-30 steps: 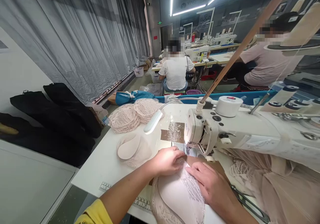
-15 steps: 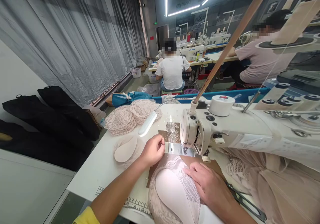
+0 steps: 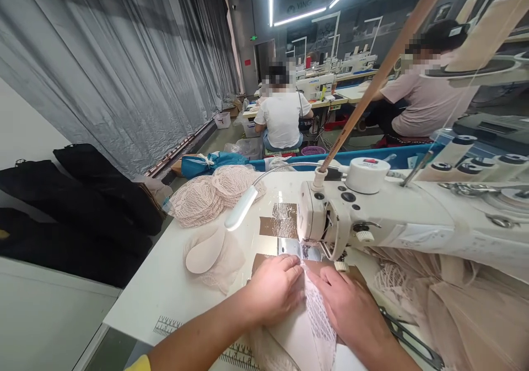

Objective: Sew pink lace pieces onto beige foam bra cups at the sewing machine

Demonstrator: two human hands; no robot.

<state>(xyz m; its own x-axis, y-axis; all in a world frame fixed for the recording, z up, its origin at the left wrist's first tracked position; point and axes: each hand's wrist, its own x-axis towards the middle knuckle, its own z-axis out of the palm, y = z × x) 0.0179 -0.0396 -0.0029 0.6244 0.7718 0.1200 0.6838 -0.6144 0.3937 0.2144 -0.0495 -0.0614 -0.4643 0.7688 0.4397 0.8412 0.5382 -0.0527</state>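
A pale pink lace bra cup (image 3: 308,327) lies on the white sewing table (image 3: 173,288) in front of me. My left hand (image 3: 275,288) lies on its left side, fingers together and pressed flat on the fabric. My right hand (image 3: 351,310) rests flat on its right side, fingertips on the lace edge. Both hands sit just in front of the presser foot of the white sewing machine (image 3: 372,216). The cup's front edge points toward the needle.
A loose foam cup on lace (image 3: 204,252) and a stack of lace cups (image 3: 210,194) lie at the left of the table. A lamp (image 3: 242,214) on a gooseneck hangs above. Scissors (image 3: 407,335) and beige fabric (image 3: 467,310) lie at right. Two people sew at machines behind.
My left hand came back from near the lamp onto the cup. The cup was folded or turned, so less of the white padding shows, and both hands moved closer to the needle.
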